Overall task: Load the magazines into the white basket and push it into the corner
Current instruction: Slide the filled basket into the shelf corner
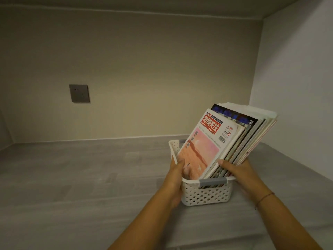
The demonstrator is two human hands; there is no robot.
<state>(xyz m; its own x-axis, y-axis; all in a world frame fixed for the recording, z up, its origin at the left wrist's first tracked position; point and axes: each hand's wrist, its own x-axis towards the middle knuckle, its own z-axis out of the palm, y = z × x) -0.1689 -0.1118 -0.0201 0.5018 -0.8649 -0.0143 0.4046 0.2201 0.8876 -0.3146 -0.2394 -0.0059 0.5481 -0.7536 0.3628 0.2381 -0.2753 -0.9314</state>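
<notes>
Head view: judged light but top-heavy, slippery glossy magazines (212,141) over stiff perforated plastic, so best pushed low on the walls of the white basket (205,194). Sits on the grey bench (81,177) short of the back-right corner (255,83), packed upright, pink cover foremost. Clamped by left hand (177,175) on its left wall, right hand (239,173) at its right rim.

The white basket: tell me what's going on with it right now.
A person grips the white basket from both sides: left hand on its left rim, right hand on its right side, thumb against the magazines. The magazines stand inside, leaning right and sticking well above the rim. The basket sits on the grey surface, with bare surface showing between it and the right wall, so it is not yet in the corner.
</notes>
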